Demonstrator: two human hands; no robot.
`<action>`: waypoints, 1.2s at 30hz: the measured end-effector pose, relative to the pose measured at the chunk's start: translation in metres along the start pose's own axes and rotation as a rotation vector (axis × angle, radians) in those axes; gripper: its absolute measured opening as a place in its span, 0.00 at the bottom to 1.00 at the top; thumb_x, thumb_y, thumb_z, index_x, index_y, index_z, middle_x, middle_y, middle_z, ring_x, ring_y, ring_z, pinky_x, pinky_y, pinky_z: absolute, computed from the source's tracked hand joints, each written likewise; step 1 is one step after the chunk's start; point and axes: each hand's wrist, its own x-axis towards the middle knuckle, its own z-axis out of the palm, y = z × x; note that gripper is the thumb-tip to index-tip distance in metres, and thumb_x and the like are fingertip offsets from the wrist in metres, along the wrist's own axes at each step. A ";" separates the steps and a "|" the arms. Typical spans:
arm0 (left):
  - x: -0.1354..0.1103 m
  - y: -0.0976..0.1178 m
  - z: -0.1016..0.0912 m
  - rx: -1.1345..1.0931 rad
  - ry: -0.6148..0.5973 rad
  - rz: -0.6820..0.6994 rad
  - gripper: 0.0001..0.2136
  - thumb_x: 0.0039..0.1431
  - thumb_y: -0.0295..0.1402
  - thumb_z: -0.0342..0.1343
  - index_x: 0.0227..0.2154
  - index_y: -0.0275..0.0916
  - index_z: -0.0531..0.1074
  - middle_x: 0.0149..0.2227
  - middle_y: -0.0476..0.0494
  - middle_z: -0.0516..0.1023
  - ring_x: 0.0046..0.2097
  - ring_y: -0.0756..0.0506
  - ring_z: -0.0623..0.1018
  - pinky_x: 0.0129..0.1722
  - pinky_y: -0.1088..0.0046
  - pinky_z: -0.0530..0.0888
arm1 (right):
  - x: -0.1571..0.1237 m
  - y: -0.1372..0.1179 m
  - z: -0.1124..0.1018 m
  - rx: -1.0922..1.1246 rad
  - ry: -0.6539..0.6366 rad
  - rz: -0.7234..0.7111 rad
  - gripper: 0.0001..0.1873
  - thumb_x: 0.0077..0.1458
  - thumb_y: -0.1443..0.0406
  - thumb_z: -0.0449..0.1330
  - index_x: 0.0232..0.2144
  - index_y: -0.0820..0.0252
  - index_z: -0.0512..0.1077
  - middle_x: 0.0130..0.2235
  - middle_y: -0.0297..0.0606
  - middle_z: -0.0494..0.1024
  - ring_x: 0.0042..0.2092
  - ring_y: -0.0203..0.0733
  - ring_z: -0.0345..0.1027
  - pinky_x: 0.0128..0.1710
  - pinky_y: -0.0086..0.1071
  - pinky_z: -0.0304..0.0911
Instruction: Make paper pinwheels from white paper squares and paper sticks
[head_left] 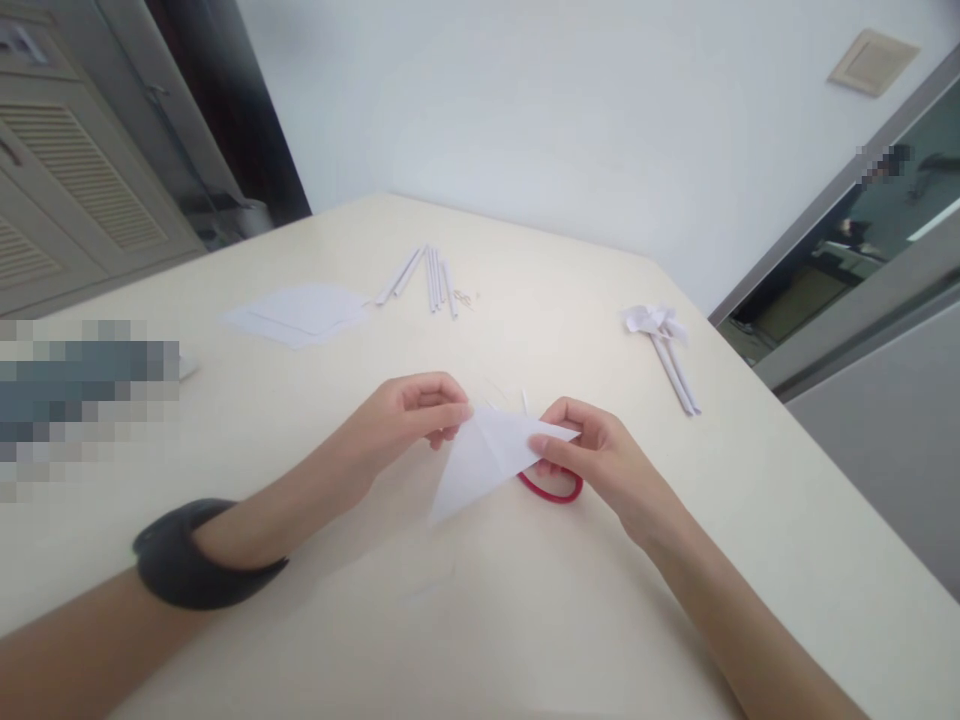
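A white sheet of paper folded into a triangle [491, 455] is held between my two hands above the table. My left hand [420, 408] pinches its top corner between thumb and fingers. On the other side, my right hand [589, 445] grips the right corner, thumb on top and fingers beneath. A crease runs down the middle of the paper. Just under the paper and my right hand lie scissors with a red handle [555, 494]; the rest of them is mostly hidden. Thin white scraps lie behind the paper.
Flat white sheets [300, 312] lie at the back left, and several rolled paper sticks [435, 278] at the back. Two paper sticks with crumpled paper tops [671, 360] lie at the right. The table [360, 640] meets a white wall [525, 110].
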 end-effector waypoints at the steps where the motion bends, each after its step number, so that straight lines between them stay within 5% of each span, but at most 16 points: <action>1: 0.000 -0.001 0.000 0.008 0.029 0.013 0.08 0.54 0.37 0.54 0.25 0.40 0.67 0.22 0.53 0.63 0.27 0.51 0.64 0.29 0.76 0.62 | 0.000 0.000 0.002 0.016 -0.004 0.006 0.07 0.50 0.63 0.60 0.28 0.60 0.66 0.23 0.30 0.70 0.23 0.31 0.60 0.23 0.25 0.51; 5: 0.000 -0.002 0.002 -0.018 0.061 0.027 0.07 0.55 0.38 0.54 0.26 0.40 0.67 0.27 0.52 0.66 0.32 0.50 0.65 0.31 0.77 0.62 | -0.002 0.001 0.010 0.126 0.003 0.042 0.10 0.47 0.63 0.62 0.33 0.60 0.68 0.25 0.31 0.71 0.26 0.32 0.61 0.26 0.26 0.53; 11: -0.004 0.001 0.009 -0.144 -0.069 0.032 0.07 0.57 0.37 0.50 0.28 0.40 0.65 0.33 0.49 0.70 0.35 0.48 0.69 0.35 0.74 0.66 | 0.000 0.009 0.016 0.150 -0.071 0.102 0.08 0.48 0.63 0.62 0.32 0.62 0.71 0.28 0.34 0.72 0.27 0.32 0.62 0.27 0.26 0.54; 17: -0.005 0.003 0.009 -0.180 -0.050 0.038 0.07 0.57 0.35 0.52 0.26 0.39 0.64 0.29 0.51 0.69 0.29 0.51 0.66 0.31 0.76 0.65 | 0.000 0.012 0.014 0.126 0.014 0.017 0.08 0.48 0.62 0.63 0.32 0.59 0.73 0.23 0.29 0.71 0.25 0.31 0.62 0.24 0.25 0.54; 26: -0.005 0.004 0.005 -0.103 -0.029 0.079 0.08 0.57 0.34 0.53 0.24 0.39 0.65 0.26 0.52 0.68 0.29 0.51 0.65 0.30 0.76 0.62 | -0.003 0.004 0.007 0.025 0.063 0.000 0.15 0.51 0.58 0.60 0.19 0.63 0.73 0.19 0.36 0.75 0.21 0.32 0.64 0.22 0.25 0.58; 31: -0.005 0.010 0.002 -0.044 -0.058 0.008 0.08 0.56 0.35 0.52 0.23 0.39 0.65 0.25 0.51 0.67 0.29 0.49 0.66 0.31 0.74 0.63 | 0.000 0.004 0.004 0.091 -0.037 -0.033 0.23 0.57 0.54 0.52 0.20 0.64 0.73 0.23 0.40 0.76 0.27 0.36 0.70 0.30 0.29 0.64; 36: -0.004 0.010 0.002 -0.031 -0.100 0.004 0.09 0.56 0.34 0.53 0.23 0.40 0.65 0.25 0.52 0.68 0.28 0.50 0.66 0.32 0.74 0.63 | 0.003 0.005 -0.001 0.110 0.095 -0.050 0.12 0.52 0.59 0.58 0.26 0.63 0.73 0.26 0.36 0.75 0.29 0.35 0.68 0.33 0.29 0.63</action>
